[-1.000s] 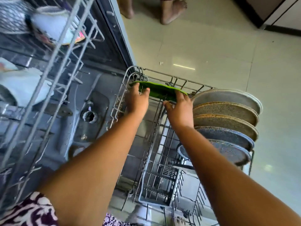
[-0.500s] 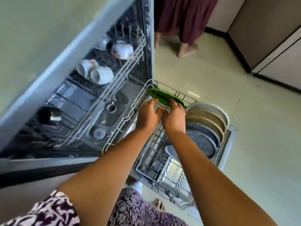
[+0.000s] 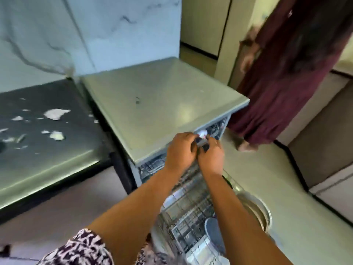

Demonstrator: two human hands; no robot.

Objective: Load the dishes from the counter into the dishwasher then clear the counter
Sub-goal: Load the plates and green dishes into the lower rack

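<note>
Tabletop: the dark tabletop (image 3: 47, 131) fills the left side, with pale scraps and white patches scattered over it; a veined marble wall (image 3: 95, 25) rises behind it.
Sleeve: a black-and-white patterned sleeve (image 3: 82, 247) shows at the lower left, on the left arm.
Dishwasher: the grey dishwasher (image 3: 162, 104) stands just beside the tabletop, its flat top bare apart from a small dark speck; its front is open below the near edge.
Left hand: the left hand (image 3: 180, 150) is at the front edge of the dishwasher top, knuckles up, fingers bent down toward the opening.
Small thing: a blurred dark-and-white thing (image 3: 202, 139) sits between the two hands at that edge; what it is cannot be told.
Right hand: the right hand (image 3: 211, 157) is pressed against the left one, fingers bent the same way.
Hands' state: the hands are together and touching; the blur hides whether either one grips the small thing.
Lower rack: the wire lower rack (image 3: 191, 207) is pulled out beneath the forearms.
Dishes: round plates (image 3: 256, 209) stand on edge along the right side of the lower rack, and a blue-grey dish (image 3: 212, 232) sits nearer the bottom of the view.
Bystander: another person in a long maroon garment (image 3: 282, 83) stands on the pale floor (image 3: 286, 188) to the right of the dishwasher.
</note>
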